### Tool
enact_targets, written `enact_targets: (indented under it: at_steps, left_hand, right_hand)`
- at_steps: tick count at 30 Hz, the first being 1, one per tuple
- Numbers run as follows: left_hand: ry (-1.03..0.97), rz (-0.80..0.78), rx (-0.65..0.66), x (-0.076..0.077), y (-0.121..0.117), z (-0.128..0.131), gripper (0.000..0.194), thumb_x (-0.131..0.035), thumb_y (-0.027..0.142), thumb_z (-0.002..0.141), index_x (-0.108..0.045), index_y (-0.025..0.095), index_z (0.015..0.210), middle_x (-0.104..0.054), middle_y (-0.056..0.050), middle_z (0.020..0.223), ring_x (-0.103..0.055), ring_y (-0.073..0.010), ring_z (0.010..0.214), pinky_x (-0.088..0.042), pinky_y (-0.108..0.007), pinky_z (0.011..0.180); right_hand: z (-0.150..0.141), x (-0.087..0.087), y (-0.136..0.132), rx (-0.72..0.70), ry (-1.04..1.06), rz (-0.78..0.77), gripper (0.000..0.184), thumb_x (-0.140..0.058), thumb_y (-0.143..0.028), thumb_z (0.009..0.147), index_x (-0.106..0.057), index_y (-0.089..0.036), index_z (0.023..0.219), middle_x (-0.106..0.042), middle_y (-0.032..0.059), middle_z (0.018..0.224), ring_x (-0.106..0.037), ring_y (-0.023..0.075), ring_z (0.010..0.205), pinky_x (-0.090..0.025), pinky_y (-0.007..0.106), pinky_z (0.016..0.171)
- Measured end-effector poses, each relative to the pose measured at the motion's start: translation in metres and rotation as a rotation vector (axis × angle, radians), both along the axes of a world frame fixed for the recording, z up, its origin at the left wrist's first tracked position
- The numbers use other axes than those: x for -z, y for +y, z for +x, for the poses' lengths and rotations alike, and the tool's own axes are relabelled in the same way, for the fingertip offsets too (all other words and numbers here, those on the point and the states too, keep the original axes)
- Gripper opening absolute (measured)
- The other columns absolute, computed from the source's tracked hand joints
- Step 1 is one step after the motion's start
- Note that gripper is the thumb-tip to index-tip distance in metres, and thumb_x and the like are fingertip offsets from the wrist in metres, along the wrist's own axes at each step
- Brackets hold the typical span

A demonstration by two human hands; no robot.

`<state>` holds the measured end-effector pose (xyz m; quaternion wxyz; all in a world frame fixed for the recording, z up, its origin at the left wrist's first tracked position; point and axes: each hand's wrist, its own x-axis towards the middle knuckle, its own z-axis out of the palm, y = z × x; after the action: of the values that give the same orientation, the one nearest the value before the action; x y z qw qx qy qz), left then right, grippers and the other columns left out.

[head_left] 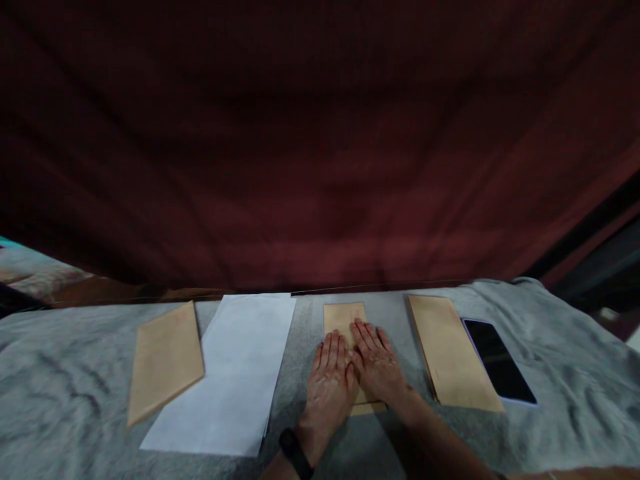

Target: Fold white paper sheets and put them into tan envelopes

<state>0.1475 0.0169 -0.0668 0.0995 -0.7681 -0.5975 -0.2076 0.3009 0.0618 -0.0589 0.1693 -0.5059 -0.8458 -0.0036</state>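
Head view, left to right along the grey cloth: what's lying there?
Left-hand brown envelope, white paper sheets, middle brown envelope under left hand and right hand, brown envelope stack, smartphone.

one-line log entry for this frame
left hand: flat on middle brown envelope | right hand: flat, same envelope | leftward: white paper | rightward: envelope stack, phone
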Motion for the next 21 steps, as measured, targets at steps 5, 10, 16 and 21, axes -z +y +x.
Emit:
enact_targets:
  at_steps: [5, 10, 16, 21]
  left_hand:
    - [-0.012, -0.074, -0.027, -0.010, 0.008, 0.002, 0.050, -0.040, 0.018, 0.097, -0.053, 0.011, 0.144, -0.058, -0.015, 0.147, -0.051, -0.0290, 0.139, -0.045, -0.047, 0.111]
    - [-0.026, -0.113, -0.069, -0.017, 0.014, 0.008, 0.052, -0.039, 0.018, 0.096, -0.050, 0.010, 0.147, -0.058, -0.016, 0.147, -0.054, -0.0309, 0.135, -0.046, -0.050, 0.107]
    - [-0.015, -0.084, -0.061, -0.011, 0.013, 0.005, 0.055, -0.042, 0.021, 0.096, -0.045, 0.010, 0.151, -0.052, -0.014, 0.153, -0.044, -0.0288, 0.144, -0.038, -0.047, 0.117]
    - [0.013, -0.104, -0.066, -0.008, 0.013, 0.002, 0.053, -0.040, 0.025, 0.099, -0.048, 0.011, 0.149, -0.048, -0.012, 0.156, -0.039, -0.0257, 0.148, -0.034, -0.044, 0.120]
  right_hand:
    - [-0.002, -0.003, 0.000, 0.006, 0.010, 0.008, 0.053, -0.037, -0.030, 0.105, -0.038, -0.017, 0.156, -0.037, 0.0108, 0.161, -0.033, 0.0259, 0.150, -0.023, 0.050, 0.124]
    - [0.000, -0.002, -0.001, 0.000, -0.005, -0.011, 0.051, -0.035, -0.025, 0.104, -0.042, -0.017, 0.155, -0.037, 0.0091, 0.161, -0.036, 0.0249, 0.149, -0.022, 0.050, 0.124]
    - [0.000, 0.003, -0.006, 0.099, -0.007, 0.020, 0.053, -0.036, -0.028, 0.105, -0.042, -0.010, 0.154, -0.041, 0.0146, 0.159, -0.040, 0.0287, 0.146, -0.024, 0.051, 0.122]
    - [0.001, 0.001, -0.011, 0.204, -0.003, 0.050, 0.054, -0.035, -0.032, 0.105, -0.047, -0.003, 0.149, -0.045, 0.0190, 0.155, -0.042, 0.0315, 0.145, -0.023, 0.051, 0.122]
